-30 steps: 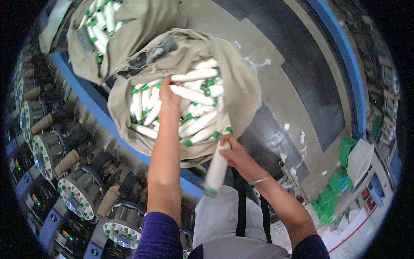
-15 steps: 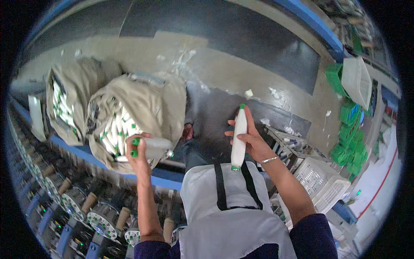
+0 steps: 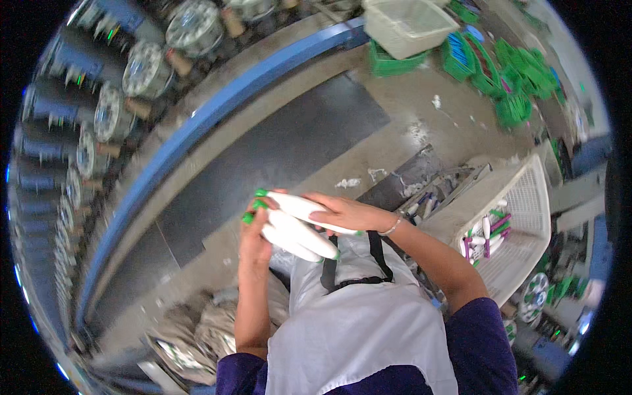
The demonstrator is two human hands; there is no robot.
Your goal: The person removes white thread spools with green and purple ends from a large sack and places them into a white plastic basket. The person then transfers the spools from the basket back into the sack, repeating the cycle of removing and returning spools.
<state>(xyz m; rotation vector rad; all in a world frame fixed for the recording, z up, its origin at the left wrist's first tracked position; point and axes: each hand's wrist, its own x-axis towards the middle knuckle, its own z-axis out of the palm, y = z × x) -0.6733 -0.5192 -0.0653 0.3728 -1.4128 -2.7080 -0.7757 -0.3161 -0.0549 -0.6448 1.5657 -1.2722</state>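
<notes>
I am holding a bunch of white bobbins (image 3: 301,234) between my two hands.
My left hand (image 3: 253,238) is closing around their green ends, fingers curled in, while my right hand (image 3: 339,212) is gripping the uppermost bobbin (image 3: 289,204), thumb pressing along its side. The bunch is fanning out from my left grip toward my right, just above my pale apron (image 3: 355,322). Right of my grip, a white crate (image 3: 536,197) is holding more bobbins (image 3: 486,227); beige sacks (image 3: 227,316) are sitting below and to the left.
</notes>
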